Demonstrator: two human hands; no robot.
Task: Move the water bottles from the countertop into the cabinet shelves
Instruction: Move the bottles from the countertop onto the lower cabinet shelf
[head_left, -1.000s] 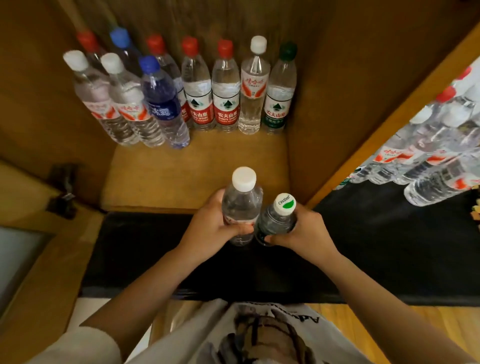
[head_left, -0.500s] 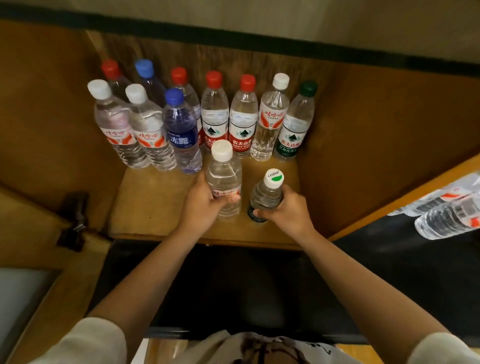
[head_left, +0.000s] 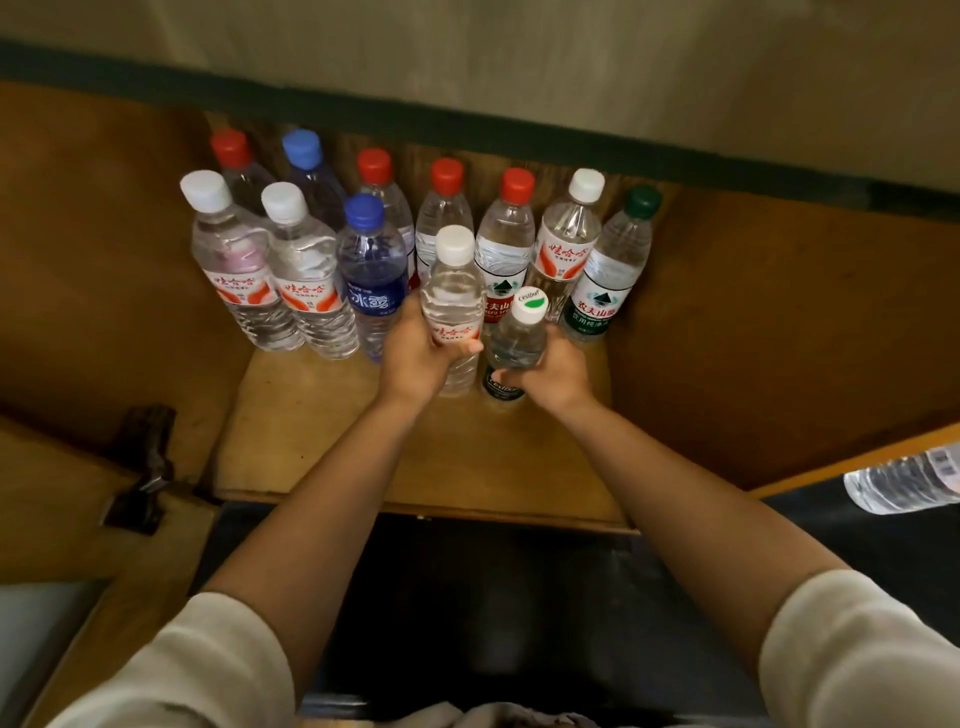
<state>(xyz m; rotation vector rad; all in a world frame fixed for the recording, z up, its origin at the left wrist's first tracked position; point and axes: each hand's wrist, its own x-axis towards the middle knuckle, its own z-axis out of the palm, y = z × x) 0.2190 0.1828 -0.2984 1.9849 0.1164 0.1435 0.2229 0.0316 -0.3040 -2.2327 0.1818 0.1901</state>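
While both arms reach forward into the wooden cabinet, each hand grasps one bottle over the shelf (head_left: 322, 441). Fingers and thumb of the left hand (head_left: 415, 358) are wrapped round the lower body of a white-capped bottle (head_left: 451, 301) with a red-and-white label, held upright. Just to its right, the right hand (head_left: 553, 371) is curled round a shorter bottle (head_left: 517, 343) with a white-and-green cap and a dark green label; it stands upright too, with its base at or just above the shelf board, though I cannot tell whether it touches. The two held bottles sit side by side, nearly touching.

Beyond them, at the far part of the shelf, stand rows of bottles already put away: two white-capped ones (head_left: 234, 270) at the left, a dark blue bottle (head_left: 371, 280) beside them, red-capped bottles (head_left: 506, 244) along the back, another white-capped one (head_left: 569, 244) and a green-capped bottle (head_left: 610, 270) at the right end. All are upright.

At the right edge of view, outside the cabinet wall, a clear bottle (head_left: 904, 480) lies on its side above the dark countertop (head_left: 857, 535). Pale sleeves (head_left: 852, 654) cover the upper forearms. A dark metal hinge (head_left: 143, 467) sits at the cabinet's left near corner.
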